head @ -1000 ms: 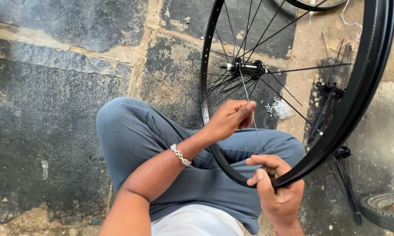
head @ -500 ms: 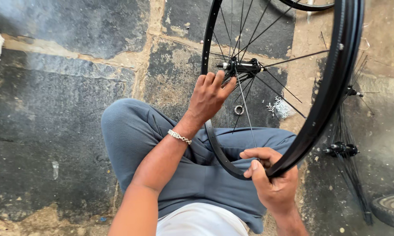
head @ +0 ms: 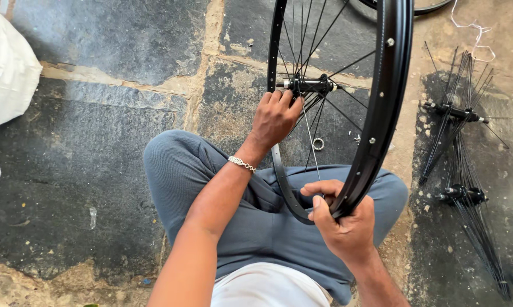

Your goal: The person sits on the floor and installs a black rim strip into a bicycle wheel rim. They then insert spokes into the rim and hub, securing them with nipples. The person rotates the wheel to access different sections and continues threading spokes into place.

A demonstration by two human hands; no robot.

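Gripping wheel rim (head: 381, 113), right hand (head: 347, 227), left hand (head: 274, 116) at hub (head: 308, 85)

There is one black wheel rim (head: 381, 113) at twelve o'clock, one hub (head: 310, 85) in its middle, two loose hubs with spokes (head: 458, 153) at three o'clock, one small ring (head: 318, 144) on the floor, one bracelet (head: 242, 164), and two hands.

Rim (head: 381, 113) top cut off by frame edge; left hand (head: 274, 118) fingertips hidden behind spokes (head: 310, 131).
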